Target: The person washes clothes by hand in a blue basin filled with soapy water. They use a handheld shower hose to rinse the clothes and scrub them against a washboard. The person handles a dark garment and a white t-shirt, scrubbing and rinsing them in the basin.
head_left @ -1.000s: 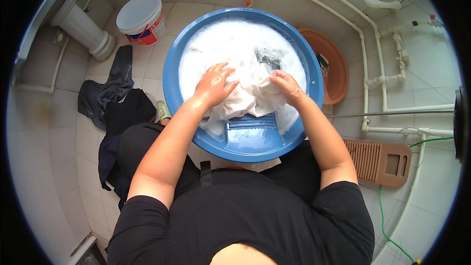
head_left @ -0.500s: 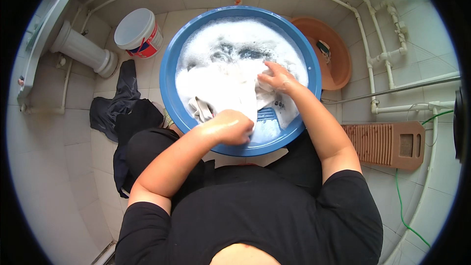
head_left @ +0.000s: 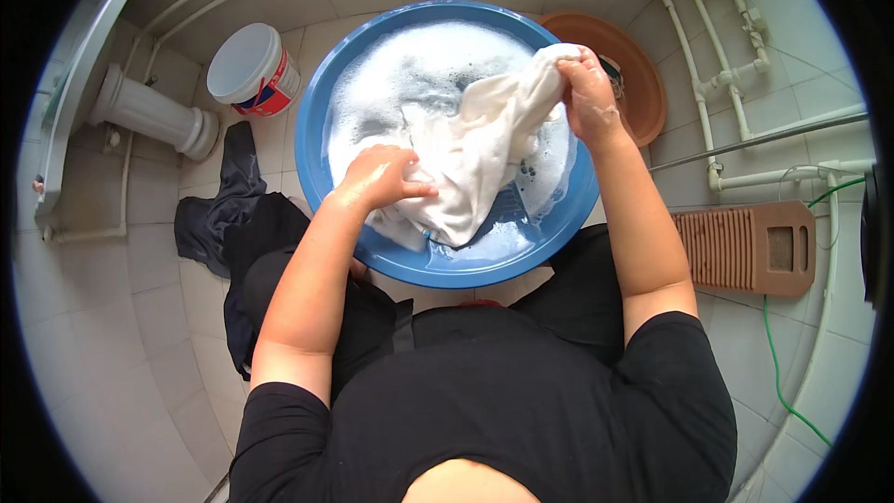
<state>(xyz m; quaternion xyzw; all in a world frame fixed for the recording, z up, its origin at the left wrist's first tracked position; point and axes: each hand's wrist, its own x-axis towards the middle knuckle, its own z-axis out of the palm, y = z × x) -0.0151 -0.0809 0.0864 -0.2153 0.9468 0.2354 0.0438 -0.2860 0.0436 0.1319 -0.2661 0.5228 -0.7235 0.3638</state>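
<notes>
A wet white garment (head_left: 466, 158) lies bunched in a large blue basin (head_left: 311, 102) of sudsy water (head_left: 447, 47). My right hand (head_left: 591, 93) grips one end of the cloth and lifts it above the basin's right rim, so the fabric slopes down toward the middle. On the garment's left side rests my left hand (head_left: 382, 177), its fingers apart and thumb stretched out. Ridges on the basin's near inner wall show beneath the cloth. Part of the garment is hidden under foam and under my left hand.
Behind the basin's right side sits an orange-brown basin (head_left: 643, 84). A brown washboard (head_left: 745, 247) lies at the right, near a green hose (head_left: 773, 363). Dark clothes (head_left: 219, 214) and a white bucket (head_left: 251, 65) are on the left floor, beside a white pedestal (head_left: 158, 112). Pipes (head_left: 689, 56) line the walls.
My right hand has taken hold of the garment's end and raised it to the right. My left hand has moved up and left, its fingers now spread on the cloth.
</notes>
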